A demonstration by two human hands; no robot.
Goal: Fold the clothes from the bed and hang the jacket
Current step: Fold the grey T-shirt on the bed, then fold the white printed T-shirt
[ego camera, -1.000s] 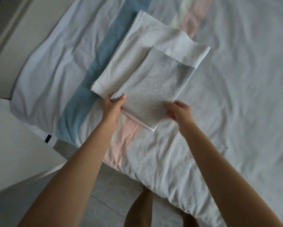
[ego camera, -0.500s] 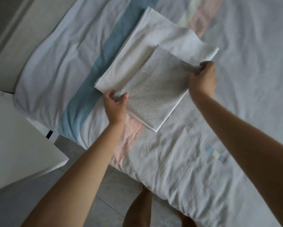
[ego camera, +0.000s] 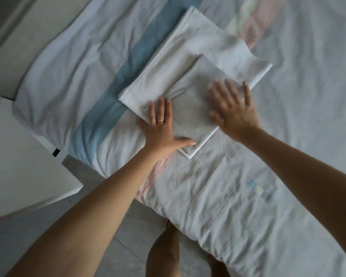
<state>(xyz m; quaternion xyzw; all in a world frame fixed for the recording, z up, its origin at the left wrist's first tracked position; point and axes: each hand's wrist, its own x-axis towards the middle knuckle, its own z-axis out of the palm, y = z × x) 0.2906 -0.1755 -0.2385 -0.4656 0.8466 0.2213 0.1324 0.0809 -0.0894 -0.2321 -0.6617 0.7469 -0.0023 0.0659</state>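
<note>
At the bottom centre of the frame the person's bare legs stand on a grey tiled floor, right up against the near edge of the bed, which is covered by a pale, wrinkled duvet. A small patch of coloured squares sits on the duvet at lower right. A white piece of furniture fills the left side of the frame, beside the bed's corner. Both bare forearms reach up from the lower corners toward the middle. The left hand lies flat with straight, slightly spread fingers, a ring on one of them. Its palm presses the left edge of a folded grey garment, and its thumb stretches right along the garment's near corner. The right hand, blurred, is also flat with fingers spread wide, resting on the right side of the same grey garment. Neither hand grips anything, and they are apart, one at each side. The grey garment lies on top of a larger folded white garment, toward its near end, and the stack sits in the centre of the frame on the duvet. Beyond and to the left, a blue stripe runs diagonally under the stack, and a pink stripe shows at the upper right.
</note>
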